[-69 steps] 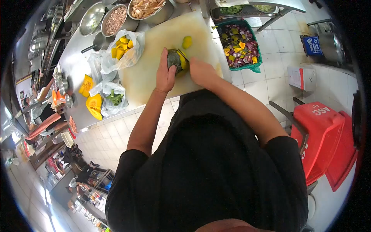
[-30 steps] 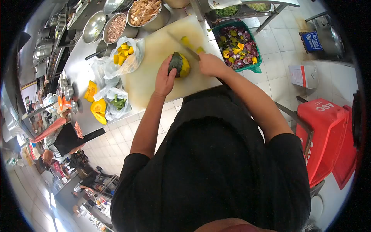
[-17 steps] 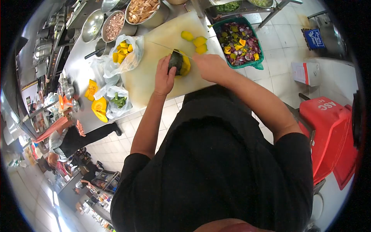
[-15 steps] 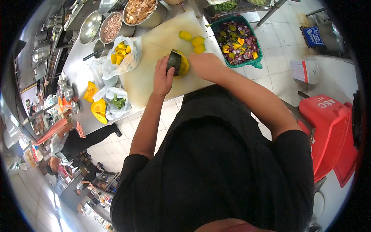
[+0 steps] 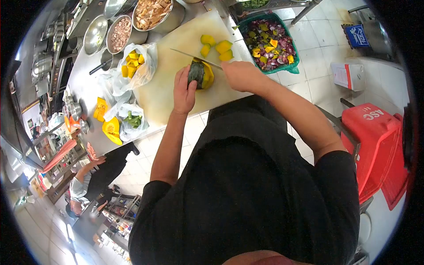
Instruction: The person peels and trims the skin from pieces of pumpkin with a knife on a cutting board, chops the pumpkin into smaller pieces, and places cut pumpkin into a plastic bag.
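A dark green pumpkin piece with yellow flesh on its right side rests on the pale cutting board. My left hand is closed around its left side. Wrapped round the handle of a knife is my right hand, just right of the pumpkin. The blade points up and left, at the pumpkin's upper edge. Several cut yellow slices lie on the board above the knife.
Left of the board are a bag of pumpkin chunks, a bag of green pieces and pumpkin wedges. Metal bowls stand behind. A green crate is at the right, a red bin farther right. A co-worker is lower left.
More slices lie separate on the board. The knife has moved against the pumpkin's top edge, its blade now clearly visible. The co-worker at lower left has shifted and reaches toward the table.
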`<state>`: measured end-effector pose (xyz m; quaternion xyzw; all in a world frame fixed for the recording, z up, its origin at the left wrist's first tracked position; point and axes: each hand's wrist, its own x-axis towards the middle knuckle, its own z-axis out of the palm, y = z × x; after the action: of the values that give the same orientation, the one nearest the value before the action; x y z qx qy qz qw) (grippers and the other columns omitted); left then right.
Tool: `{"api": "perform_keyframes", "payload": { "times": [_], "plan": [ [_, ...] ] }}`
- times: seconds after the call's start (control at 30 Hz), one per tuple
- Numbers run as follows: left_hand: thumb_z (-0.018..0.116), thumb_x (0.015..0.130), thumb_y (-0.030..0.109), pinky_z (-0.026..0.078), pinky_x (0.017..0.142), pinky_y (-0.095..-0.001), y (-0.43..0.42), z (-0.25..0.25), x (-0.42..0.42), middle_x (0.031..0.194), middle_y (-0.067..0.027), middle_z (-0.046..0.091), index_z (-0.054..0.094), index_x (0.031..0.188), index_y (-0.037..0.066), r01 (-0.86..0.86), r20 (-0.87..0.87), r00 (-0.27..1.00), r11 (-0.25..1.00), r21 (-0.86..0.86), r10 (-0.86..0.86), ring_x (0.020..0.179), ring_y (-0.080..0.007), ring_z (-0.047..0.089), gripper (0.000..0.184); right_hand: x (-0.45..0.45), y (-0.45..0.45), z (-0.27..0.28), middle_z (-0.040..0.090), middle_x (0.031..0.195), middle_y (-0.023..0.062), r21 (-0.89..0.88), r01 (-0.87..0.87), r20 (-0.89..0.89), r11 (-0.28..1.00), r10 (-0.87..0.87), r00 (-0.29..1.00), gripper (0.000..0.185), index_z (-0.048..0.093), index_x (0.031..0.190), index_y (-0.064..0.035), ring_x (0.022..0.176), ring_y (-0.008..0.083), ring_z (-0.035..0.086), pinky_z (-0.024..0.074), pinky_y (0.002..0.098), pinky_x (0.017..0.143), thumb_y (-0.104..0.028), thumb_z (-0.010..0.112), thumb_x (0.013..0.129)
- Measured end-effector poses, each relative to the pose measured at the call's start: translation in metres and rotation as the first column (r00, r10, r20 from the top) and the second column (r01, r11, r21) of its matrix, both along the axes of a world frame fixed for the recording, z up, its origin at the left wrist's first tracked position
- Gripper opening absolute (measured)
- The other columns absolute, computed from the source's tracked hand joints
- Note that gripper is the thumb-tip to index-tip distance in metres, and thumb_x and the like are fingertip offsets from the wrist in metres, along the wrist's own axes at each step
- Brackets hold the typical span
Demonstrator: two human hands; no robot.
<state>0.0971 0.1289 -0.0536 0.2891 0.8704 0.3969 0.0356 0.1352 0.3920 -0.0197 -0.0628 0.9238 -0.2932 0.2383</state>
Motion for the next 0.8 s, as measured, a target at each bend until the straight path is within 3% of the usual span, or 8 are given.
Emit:
{"api": "perform_keyframes", "payload": {
  "times": [0.07,0.17,0.27,0.37,0.47,0.57,0.8],
  "plan": [
    [0.057,0.098,0.017,0.04,0.112,-0.0434,-0.001,0.001,0.002,0.139,-0.0246,0.052,0.049,0.144,-0.002,-0.001,0.0,1.0,1.0,-0.004,0.001,0.128,-0.0406,0.052,0.05,-0.008,0.003,-0.011,0.073,0.103,0.0231,0.015,-0.097,0.017,0.995,0.097,0.995,0.021,0.065,0.106,-0.001,0.094,0.0412,0.072,0.0568,0.0532,0.082,-0.012,0.056,0.089],
    [0.057,0.098,0.017,0.039,0.112,-0.0436,-0.001,-0.002,0.0,0.139,-0.0248,0.052,0.049,0.144,-0.002,0.0,0.018,1.0,1.0,-0.003,0.0,0.128,-0.0408,0.051,0.05,-0.014,0.002,-0.033,0.073,0.104,0.0233,-0.018,-0.06,-0.031,0.998,0.06,0.998,0.022,0.065,0.106,-0.0015,0.096,0.0408,0.072,0.0567,0.0527,0.082,-0.012,0.057,0.089],
    [0.056,0.098,0.018,0.038,0.113,-0.0439,-0.003,-0.001,-0.002,0.14,-0.0251,0.052,0.049,0.144,-0.003,0.044,-0.002,0.999,0.999,-0.007,-0.044,0.129,-0.0413,0.051,0.05,-0.013,0.003,-0.03,0.073,0.105,0.0229,-0.032,0.024,0.108,0.999,-0.021,0.994,0.023,0.065,0.107,-0.0016,0.098,0.0404,0.071,0.0565,0.0521,0.084,-0.011,0.058,0.088],
    [0.054,0.099,0.02,0.038,0.114,-0.0443,0.0,0.009,0.001,0.14,-0.0256,0.051,0.048,0.145,-0.003,0.013,0.03,0.999,0.999,-0.032,-0.012,0.13,-0.042,0.05,0.051,-0.002,0.012,0.004,0.073,0.103,0.0225,-0.03,0.092,0.059,0.995,-0.09,0.994,0.025,0.064,0.109,-0.0011,0.099,0.0402,0.071,0.0565,0.0522,0.083,-0.012,0.059,0.088],
    [0.053,0.099,0.02,0.038,0.114,-0.0448,-0.002,0.006,-0.001,0.14,-0.0261,0.051,0.047,0.145,-0.003,0.038,0.011,0.999,0.998,-0.049,-0.038,0.13,-0.0425,0.05,0.052,-0.007,0.022,0.011,0.073,0.103,0.0224,0.006,-0.09,-0.005,0.996,0.09,0.996,0.025,0.063,0.112,-0.0025,0.098,0.0406,0.071,0.0568,0.0526,0.081,-0.013,0.057,0.09],
    [0.052,0.1,0.02,0.038,0.114,-0.0449,-0.003,0.007,-0.001,0.14,-0.0264,0.051,0.046,0.145,-0.003,0.038,-0.001,0.999,0.998,-0.058,-0.038,0.13,-0.0429,0.05,0.051,-0.011,0.015,-0.006,0.073,0.101,0.0228,0.008,-0.126,-0.001,0.992,0.126,0.992,0.024,0.065,0.109,-0.0024,0.096,0.0407,0.072,0.057,0.0531,0.08,-0.014,0.056,0.09],
    [0.052,0.099,0.018,0.038,0.114,-0.045,-0.007,0.01,-0.004,0.141,-0.0255,0.051,0.046,0.145,-0.002,0.05,0.013,0.999,0.994,-0.1,-0.049,0.131,-0.0425,0.05,0.05,-0.014,-0.03,-0.041,0.073,0.099,0.0243,-0.08,0.093,-0.094,0.992,-0.1,0.99,0.024,0.067,0.102,0.0021,0.093,0.0423,0.072,0.0573,0.0534,0.081,-0.016,0.058,0.088]
  ]
}}
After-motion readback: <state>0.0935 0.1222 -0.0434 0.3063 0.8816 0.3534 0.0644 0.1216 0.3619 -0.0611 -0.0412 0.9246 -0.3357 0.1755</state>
